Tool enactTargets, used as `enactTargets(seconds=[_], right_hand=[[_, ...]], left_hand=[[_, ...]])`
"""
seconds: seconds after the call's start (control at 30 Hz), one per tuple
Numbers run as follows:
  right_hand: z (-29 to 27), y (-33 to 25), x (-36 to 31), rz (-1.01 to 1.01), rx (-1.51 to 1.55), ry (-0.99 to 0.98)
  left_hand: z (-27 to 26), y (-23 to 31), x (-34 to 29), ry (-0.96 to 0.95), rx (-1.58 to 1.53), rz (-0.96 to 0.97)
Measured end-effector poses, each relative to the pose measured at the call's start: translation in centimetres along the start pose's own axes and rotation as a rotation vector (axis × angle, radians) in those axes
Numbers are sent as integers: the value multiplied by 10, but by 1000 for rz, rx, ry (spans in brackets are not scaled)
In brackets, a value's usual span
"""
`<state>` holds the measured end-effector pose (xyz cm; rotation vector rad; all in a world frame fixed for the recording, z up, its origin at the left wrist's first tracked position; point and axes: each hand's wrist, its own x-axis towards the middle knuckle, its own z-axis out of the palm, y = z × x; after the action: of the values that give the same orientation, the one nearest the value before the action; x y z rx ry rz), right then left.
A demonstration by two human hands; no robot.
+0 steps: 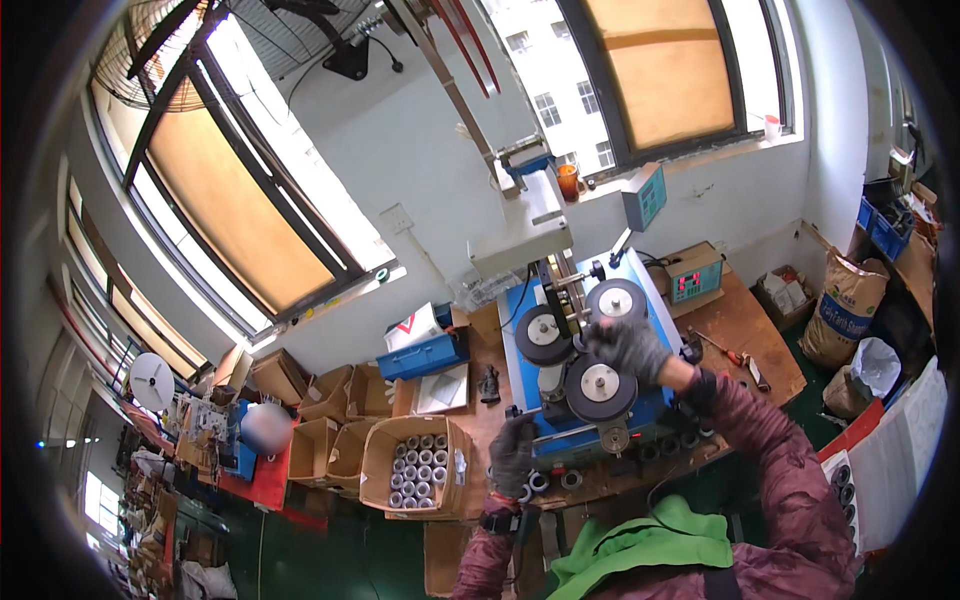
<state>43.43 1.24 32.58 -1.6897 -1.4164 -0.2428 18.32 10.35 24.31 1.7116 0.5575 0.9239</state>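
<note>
Both my hands wear dark grey gloves. My right hand (632, 347) reaches over the blue machine (548, 447), between its black round wheels. Its fingers are bent down at the middle of the wheels, and whatever they hold is hidden. One black wheel (601, 390) lies just below that hand, another black wheel (616, 298) above it and a third black wheel (542, 334) to its left. At the machine's front left corner, my left hand (511, 455) is curled at a short lever (525, 412) with a black knob. Several metal rings (539, 482) lie on the bench near it.
Left of the machine stands a cardboard box (375, 470) with several metal rings in rows. Behind it are a blue bin (425, 357) and more open boxes. A control box (695, 282) and a screwdriver (733, 356) lie to the right. An upright metal column (522, 225) rises behind the wheels.
</note>
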Motion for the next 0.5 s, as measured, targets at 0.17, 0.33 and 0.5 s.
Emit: enactTargets(seconds=[0.17, 0.33, 0.5], right_hand=[[26, 5, -132, 271, 184, -378], [30, 5, -161, 320, 267, -324], [19, 21, -164, 449, 500, -213]], left_hand=[[61, 10, -14, -319, -51, -178], [89, 16, -13, -586, -139, -283], [88, 11, 23, -281, -3, -62]])
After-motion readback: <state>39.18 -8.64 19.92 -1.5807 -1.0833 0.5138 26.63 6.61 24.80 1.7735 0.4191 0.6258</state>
